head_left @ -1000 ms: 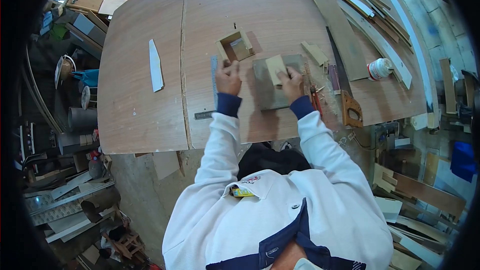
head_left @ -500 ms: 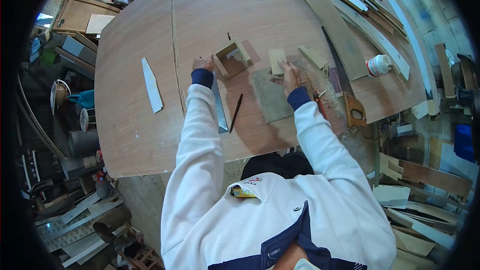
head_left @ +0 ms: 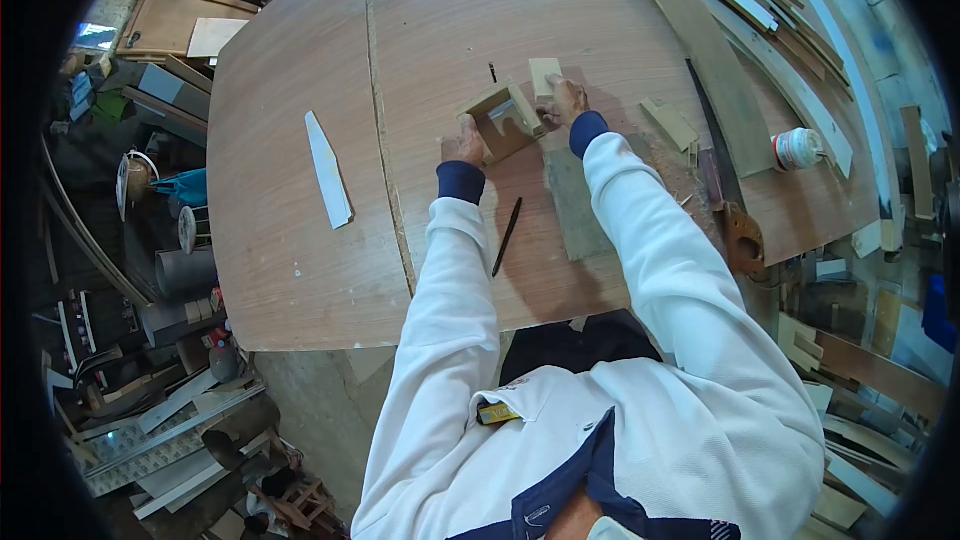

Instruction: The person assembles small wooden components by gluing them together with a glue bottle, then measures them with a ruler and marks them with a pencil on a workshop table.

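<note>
My left hand is closed on the near left corner of a small open wooden box, which rests on the table. My right hand grips a small flat rectangular wood block just beyond the box's right side. Under my right forearm lies a grey-brown square board, partly covered by the sleeve. A black pencil lies between my forearms. Past the box is a short dark stub.
The brown tabletop carries a white tapered strip at left. To the right are wood offcuts, a handsaw and a white jar. Long boards lie at the far right.
My right hand has carried the wood block from above the square board up beside the box. My left hand now holds the box's corner. The metal strip is hidden by my left arm.
</note>
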`<act>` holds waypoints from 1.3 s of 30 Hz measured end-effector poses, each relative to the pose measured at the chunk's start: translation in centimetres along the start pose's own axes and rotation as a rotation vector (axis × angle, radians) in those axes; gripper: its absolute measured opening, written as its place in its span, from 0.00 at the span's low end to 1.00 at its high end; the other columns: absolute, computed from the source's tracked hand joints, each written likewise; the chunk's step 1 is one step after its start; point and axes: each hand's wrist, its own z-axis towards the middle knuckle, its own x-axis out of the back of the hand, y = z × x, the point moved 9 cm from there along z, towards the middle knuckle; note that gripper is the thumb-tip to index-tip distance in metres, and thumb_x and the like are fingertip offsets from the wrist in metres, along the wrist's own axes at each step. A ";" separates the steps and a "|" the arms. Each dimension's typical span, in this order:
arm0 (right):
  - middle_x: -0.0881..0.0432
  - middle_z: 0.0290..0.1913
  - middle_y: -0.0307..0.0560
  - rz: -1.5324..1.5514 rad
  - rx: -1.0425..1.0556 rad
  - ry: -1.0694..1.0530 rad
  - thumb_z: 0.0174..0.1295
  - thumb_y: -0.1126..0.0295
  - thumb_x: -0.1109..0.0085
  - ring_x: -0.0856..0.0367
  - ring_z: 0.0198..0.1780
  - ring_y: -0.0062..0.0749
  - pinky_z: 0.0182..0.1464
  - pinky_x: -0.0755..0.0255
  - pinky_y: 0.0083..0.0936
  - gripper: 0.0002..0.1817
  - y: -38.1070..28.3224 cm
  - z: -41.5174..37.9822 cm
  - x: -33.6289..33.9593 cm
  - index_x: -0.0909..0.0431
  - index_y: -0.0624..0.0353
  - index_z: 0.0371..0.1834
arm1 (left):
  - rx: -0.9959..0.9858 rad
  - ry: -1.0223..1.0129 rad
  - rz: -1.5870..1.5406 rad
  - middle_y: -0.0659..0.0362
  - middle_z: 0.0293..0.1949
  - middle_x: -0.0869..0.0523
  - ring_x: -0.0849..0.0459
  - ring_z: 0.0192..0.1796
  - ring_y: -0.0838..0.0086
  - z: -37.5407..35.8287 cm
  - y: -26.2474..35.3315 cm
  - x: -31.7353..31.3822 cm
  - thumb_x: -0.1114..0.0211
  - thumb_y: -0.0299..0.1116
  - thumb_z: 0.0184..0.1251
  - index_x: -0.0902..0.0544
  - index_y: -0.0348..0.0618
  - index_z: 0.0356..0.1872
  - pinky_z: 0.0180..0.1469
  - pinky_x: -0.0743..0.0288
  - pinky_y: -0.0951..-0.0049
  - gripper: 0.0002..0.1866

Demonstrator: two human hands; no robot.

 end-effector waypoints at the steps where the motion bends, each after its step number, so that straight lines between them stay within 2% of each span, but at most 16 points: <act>1: 0.21 0.38 0.52 0.000 -0.006 -0.001 0.60 0.51 0.48 0.20 0.31 0.35 0.30 0.26 0.29 0.26 0.3 0.2 0.0 0.26 0.65 0.48 | 0.005 -0.004 0.002 0.30 0.48 0.21 0.22 0.51 0.39 0.1 -0.3 -0.3 0.56 0.52 0.72 0.24 0.45 0.57 0.53 0.30 0.50 0.26; 2: 0.21 0.36 0.50 -0.061 0.040 -0.050 0.60 0.50 0.49 0.24 0.26 0.32 0.27 0.28 0.27 0.25 0.1 0.5 -0.4 0.25 0.64 0.46 | -0.029 -0.003 0.188 0.37 0.42 0.18 0.20 0.48 0.45 0.2 0.2 -0.3 0.41 0.41 0.57 0.31 0.45 0.62 0.51 0.27 0.54 0.30; 3: 0.21 0.34 0.48 -0.123 0.086 -0.099 0.60 0.50 0.49 0.27 0.22 0.29 0.23 0.31 0.26 0.24 -0.4 0.4 -0.9 0.24 0.63 0.43 | -0.063 -0.001 0.373 0.44 0.37 0.15 0.17 0.45 0.51 0.4 0.3 -0.6 0.25 0.30 0.42 0.39 0.46 0.67 0.49 0.24 0.58 0.46; 7: 0.20 0.33 0.47 -0.062 0.040 -0.084 0.60 0.52 0.50 0.24 0.21 0.30 0.21 0.29 0.25 0.24 0.5 0.8 -0.7 0.24 0.63 0.45 | -0.171 0.153 0.491 0.47 0.35 0.14 0.16 0.43 0.54 -1.0 0.5 0.0 0.29 0.31 0.45 0.29 0.49 0.62 0.51 0.24 0.60 0.36; 9: 0.19 0.33 0.48 0.078 0.041 -0.046 0.60 0.54 0.49 0.18 0.25 0.32 0.24 0.25 0.26 0.24 1.5 1.6 -0.5 0.25 0.66 0.46 | -0.300 0.170 0.472 0.51 0.34 0.13 0.16 0.40 0.56 -1.8 1.2 0.0 0.29 0.31 0.45 0.20 0.51 0.54 0.49 0.24 0.62 0.28; 12: 0.19 0.35 0.50 -0.006 0.065 -0.061 0.60 0.55 0.49 0.15 0.30 0.34 0.26 0.22 0.27 0.24 2.0 2.3 0.2 0.26 0.67 0.47 | -0.321 0.109 0.398 0.54 0.32 0.13 0.15 0.38 0.59 -1.7 0.2 -0.4 0.30 0.31 0.45 0.16 0.53 0.45 0.48 0.24 0.63 0.20; 16: 0.19 0.33 0.49 0.021 0.079 -0.041 0.60 0.55 0.49 0.17 0.27 0.34 0.23 0.25 0.27 0.23 2.4 2.1 0.6 0.25 0.67 0.46 | -0.261 0.100 0.372 0.55 0.30 0.13 0.16 0.37 0.62 -0.3 -2.1 -2.1 0.30 0.33 0.47 0.17 0.53 0.46 0.48 0.24 0.65 0.20; 18: 0.20 0.33 0.47 -0.077 0.134 -0.064 0.60 0.55 0.49 0.17 0.28 0.33 0.23 0.27 0.24 0.21 3.0 3.5 0.9 0.25 0.64 0.44 | 0.360 0.071 -0.948 0.58 0.30 0.13 0.15 0.39 0.62 0.5 -8.0 -4.7 0.29 0.34 0.48 0.18 0.50 0.44 0.49 0.23 0.68 0.18; 19: 0.20 0.33 0.47 -0.079 0.134 -0.063 0.60 0.55 0.49 0.17 0.28 0.33 0.23 0.27 0.24 0.21 2.0 2.1 0.7 0.25 0.64 0.44 | 0.360 0.070 -0.949 0.58 0.30 0.13 0.15 0.39 0.62 0.7 -9.1 -5.3 0.29 0.34 0.48 0.18 0.50 0.44 0.49 0.23 0.68 0.18; 21: 0.21 0.32 0.43 0.056 0.110 -0.006 0.60 0.55 0.48 0.20 0.29 0.29 0.25 0.30 0.21 0.20 0.0 -1.1 1.2 0.24 0.61 0.43 | -0.329 0.259 -0.189 0.55 0.33 0.13 0.15 0.43 0.61 0.7 -5.4 -2.4 0.30 0.30 0.51 0.24 0.41 0.53 0.47 0.20 0.68 0.25; 22: 0.21 0.32 0.43 0.058 0.110 -0.002 0.60 0.55 0.48 0.20 0.29 0.29 0.25 0.30 0.21 0.20 -0.5 -2.2 1.3 0.24 0.61 0.43 | -0.332 0.256 -0.189 0.55 0.33 0.13 0.15 0.43 0.61 0.1 -4.6 -2.0 0.30 0.30 0.51 0.24 0.41 0.53 0.47 0.20 0.68 0.25; 24: 0.21 0.34 0.47 0.095 0.227 0.044 0.60 0.53 0.50 0.21 0.32 0.31 0.28 0.28 0.22 0.23 -2.5 -4.4 2.5 0.21 0.65 0.42 | -0.339 0.104 -0.803 0.49 0.40 0.15 0.16 0.48 0.59 -1.4 -2.8 -1.1 0.34 0.27 0.55 0.35 0.31 0.61 0.45 0.17 0.65 0.32; 25: 0.21 0.34 0.47 0.104 0.229 0.058 0.60 0.53 0.50 0.21 0.32 0.31 0.28 0.28 0.22 0.23 -2.6 -5.3 3.4 0.21 0.65 0.42 | -0.348 0.090 -0.800 0.49 0.40 0.15 0.16 0.48 0.59 -3.2 0.1 0.5 0.34 0.27 0.55 0.35 0.31 0.61 0.45 0.17 0.65 0.32; 27: 0.21 0.39 0.47 0.067 0.259 0.060 0.60 0.53 0.49 0.21 0.36 0.30 0.27 0.28 0.22 0.23 -2.7 -7.0 5.2 0.22 0.65 0.44 | 0.173 0.053 -1.168 0.44 0.46 0.19 0.18 0.50 0.60 -6.8 2.3 1.5 0.38 0.27 0.59 0.45 0.26 0.65 0.43 0.16 0.66 0.36; 36: 0.22 0.38 0.45 0.108 0.274 0.120 0.61 0.54 0.48 0.22 0.34 0.28 0.27 0.27 0.22 0.21 1.6 -13.4 15.4 0.23 0.61 0.45 | 0.190 -0.061 -0.984 0.42 0.53 0.21 0.18 0.51 0.63 -13.8 8.1 -4.6 0.36 0.28 0.58 0.45 0.30 0.67 0.45 0.17 0.64 0.37; 39: 0.22 0.39 0.45 0.109 0.226 0.133 0.61 0.54 0.47 0.22 0.33 0.27 0.26 0.27 0.22 0.21 2.7 -14.5 17.3 0.24 0.61 0.47 | 0.100 -0.046 -0.869 0.42 0.53 0.22 0.18 0.49 0.62 -15.2 9.1 -6.0 0.36 0.29 0.58 0.45 0.29 0.66 0.42 0.17 0.65 0.38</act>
